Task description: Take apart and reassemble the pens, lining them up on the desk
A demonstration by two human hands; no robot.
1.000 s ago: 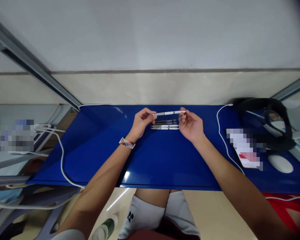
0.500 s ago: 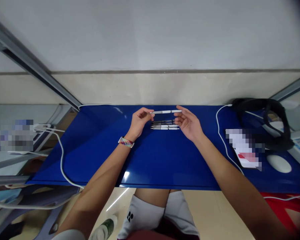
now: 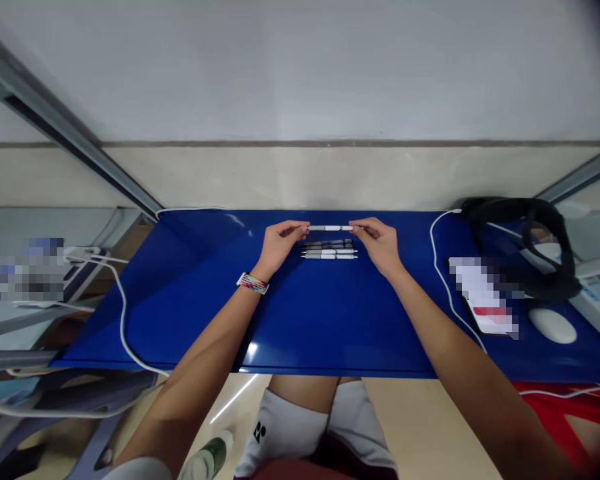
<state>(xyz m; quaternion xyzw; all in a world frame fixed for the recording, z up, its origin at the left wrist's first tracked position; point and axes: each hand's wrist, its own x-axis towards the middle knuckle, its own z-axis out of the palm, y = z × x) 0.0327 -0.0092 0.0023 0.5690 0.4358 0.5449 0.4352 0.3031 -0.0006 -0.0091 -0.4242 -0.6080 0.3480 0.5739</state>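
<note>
A white and grey pen (image 3: 330, 228) lies level between my two hands, just beyond the other pens. My left hand (image 3: 282, 241) pinches its left end between thumb and fingers. At the opposite end, my right hand (image 3: 379, 241) has its fingers closed on the pen's tip. Nearer to me, several pens (image 3: 330, 254) rest side by side on the blue table (image 3: 330, 313), white ones in front and darker ones behind. Their points face left. A multicoloured woven band circles my left wrist.
To the right are a phone (image 3: 485, 300), a white mouse (image 3: 553, 325) and a black headset-like strap (image 3: 550, 253). White cables run along the right part of the table and over its left edge (image 3: 125, 313). A wall stands behind, with metal posts on both sides.
My right hand's fingers, spread near the pen's right end before, have closed on it. The held pen has dropped slightly and become more level.
</note>
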